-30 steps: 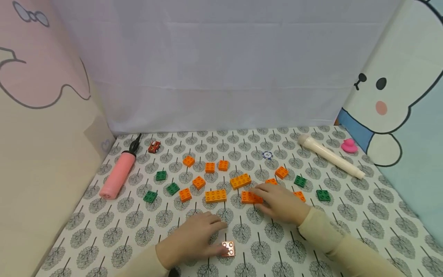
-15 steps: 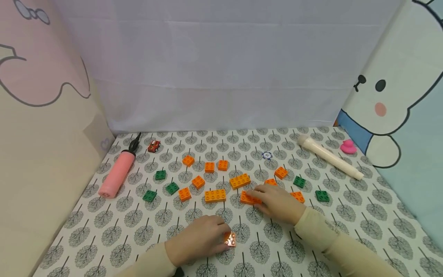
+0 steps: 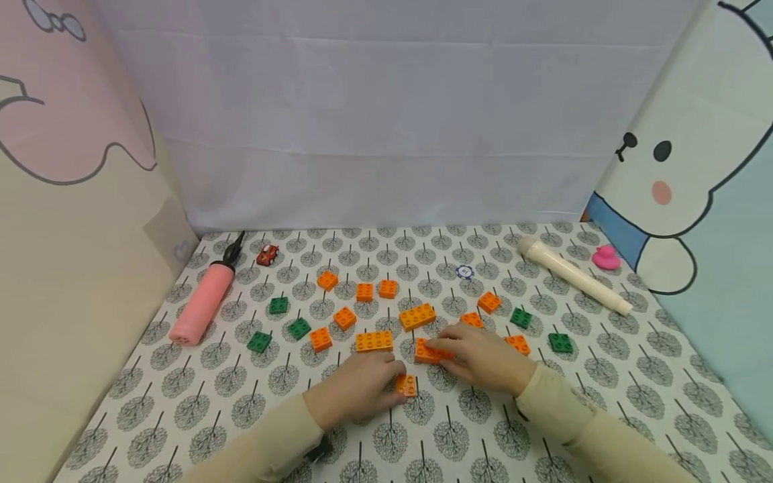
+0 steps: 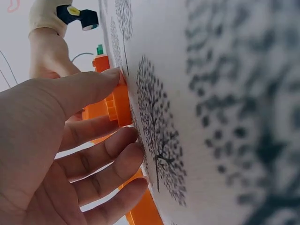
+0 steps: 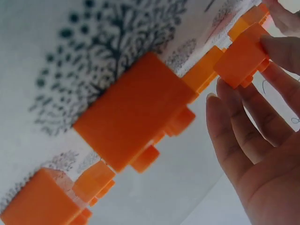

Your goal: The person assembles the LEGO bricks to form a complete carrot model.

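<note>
My left hand (image 3: 356,389) pinches a small orange toy brick (image 3: 410,386) between thumb and index finger, low over the cloth. In the left wrist view that brick (image 4: 123,105) is between thumb and forefinger, with the other fingers loosely bent below. My right hand (image 3: 486,357) grips a longer orange brick (image 3: 425,352) just right of it, partly covered by the fingers. The right wrist view shows this brick (image 5: 241,56) held by thumb and fingertips, studs facing the palm side. A yellow-orange long brick (image 3: 374,341) lies just beyond the left hand, another (image 3: 417,316) beyond the right.
Small orange bricks (image 3: 345,318) and green bricks (image 3: 298,328) lie scattered across the tree-print cloth. A pink hand pump (image 3: 204,302) and red toy car (image 3: 267,254) are at left. A white microphone-like stick (image 3: 574,274), pink duck (image 3: 606,257) and poker chip (image 3: 464,272) are farther back.
My left hand has taken hold of the small orange brick and carried it forward, closer to the right hand. The right hand keeps its grip; the longer brick has shifted slightly left.
</note>
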### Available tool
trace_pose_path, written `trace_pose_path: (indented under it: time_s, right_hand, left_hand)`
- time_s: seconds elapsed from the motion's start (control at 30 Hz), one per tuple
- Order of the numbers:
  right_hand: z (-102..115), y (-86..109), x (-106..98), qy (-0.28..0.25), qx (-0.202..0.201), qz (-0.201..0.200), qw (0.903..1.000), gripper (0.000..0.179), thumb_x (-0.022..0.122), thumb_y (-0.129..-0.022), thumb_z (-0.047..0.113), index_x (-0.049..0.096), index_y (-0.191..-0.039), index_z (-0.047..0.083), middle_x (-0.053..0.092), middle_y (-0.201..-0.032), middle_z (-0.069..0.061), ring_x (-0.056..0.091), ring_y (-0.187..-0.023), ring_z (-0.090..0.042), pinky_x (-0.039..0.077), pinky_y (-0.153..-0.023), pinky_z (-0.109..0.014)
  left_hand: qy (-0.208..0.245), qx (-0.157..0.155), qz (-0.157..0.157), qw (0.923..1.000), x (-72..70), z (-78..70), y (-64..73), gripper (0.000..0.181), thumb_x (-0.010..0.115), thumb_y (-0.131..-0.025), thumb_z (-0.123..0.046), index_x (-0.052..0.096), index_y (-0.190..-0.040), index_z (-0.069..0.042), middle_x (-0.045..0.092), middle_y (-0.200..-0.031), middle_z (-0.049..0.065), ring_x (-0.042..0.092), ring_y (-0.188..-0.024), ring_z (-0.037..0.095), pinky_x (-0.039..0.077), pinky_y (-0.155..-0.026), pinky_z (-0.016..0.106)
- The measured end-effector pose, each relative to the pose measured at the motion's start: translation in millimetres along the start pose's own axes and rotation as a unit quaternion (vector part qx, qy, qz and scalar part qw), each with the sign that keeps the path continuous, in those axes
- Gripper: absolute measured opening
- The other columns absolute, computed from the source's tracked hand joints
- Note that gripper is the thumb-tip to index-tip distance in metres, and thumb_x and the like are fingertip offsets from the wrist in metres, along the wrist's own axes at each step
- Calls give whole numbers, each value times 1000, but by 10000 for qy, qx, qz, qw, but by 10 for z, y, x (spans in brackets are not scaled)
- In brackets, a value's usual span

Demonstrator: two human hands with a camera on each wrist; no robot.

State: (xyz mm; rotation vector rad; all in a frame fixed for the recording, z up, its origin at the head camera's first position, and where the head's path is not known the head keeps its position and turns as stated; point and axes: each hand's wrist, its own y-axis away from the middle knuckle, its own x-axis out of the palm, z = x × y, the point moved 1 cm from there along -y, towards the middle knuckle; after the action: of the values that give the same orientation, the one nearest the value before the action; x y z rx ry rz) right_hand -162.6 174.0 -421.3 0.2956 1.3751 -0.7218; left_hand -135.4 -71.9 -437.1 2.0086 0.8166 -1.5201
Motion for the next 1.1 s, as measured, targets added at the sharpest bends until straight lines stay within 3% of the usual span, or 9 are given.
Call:
trace_pose_path:
  time_s: [0.17, 0.33, 0.57, 0.73, 1.1]
  right_hand:
    - [30, 19, -30, 12, -118, -214, 9997, 40, 77, -86, 21, 70, -125, 16, 67, -114, -2, 65, -98, -17, 58, -84, -35]
    - [67, 27, -23, 0, -279, -125, 9995, 41, 76, -87, 22, 69, -127, 18, 66, -116, -1, 64, -100, -16, 58, -86, -34]
    - [144, -26, 47, -238, -776, -329, 9962, 43, 77, -86, 19, 68, -128, 20, 67, -115, 0, 65, -101, -15, 58, -86, -31]
    - [222, -59, 112, -411, -893, -119, 9951, 41, 74, -88, 21, 68, -129, 22, 67, -117, 3, 63, -103, -13, 56, -87, -30]
    - [287, -91, 136, -537, -846, 93, 9949, 38, 73, -90, 22, 68, -128, 21, 66, -120, 5, 62, -107, -12, 55, -91, -32]
  left_hand:
    - [-20, -19, -23, 10000, -11, 2, -75, 37, 71, -89, -44, 70, -113, -16, 66, -96, -5, 59, -79, 6, 53, -73, 23]
    - [79, -193, 21, 9998, -78, 9, -25, 42, 70, -90, -47, 69, -118, -16, 69, -102, -3, 62, -85, 9, 55, -77, 26]
    - [31, -397, -353, 9986, -171, 26, 81, 49, 69, -91, -47, 66, -126, -13, 69, -118, 2, 65, -106, 18, 55, -92, 36]
    - [160, -464, -529, 9974, -147, 7, 98, 54, 70, -91, -46, 63, -132, -11, 66, -125, 6, 63, -113, 22, 53, -97, 39]
    - [610, -370, -516, 9961, -70, 18, 74, 32, 71, -91, -36, 71, -115, -15, 69, -104, -4, 63, -92, 10, 56, -82, 29]
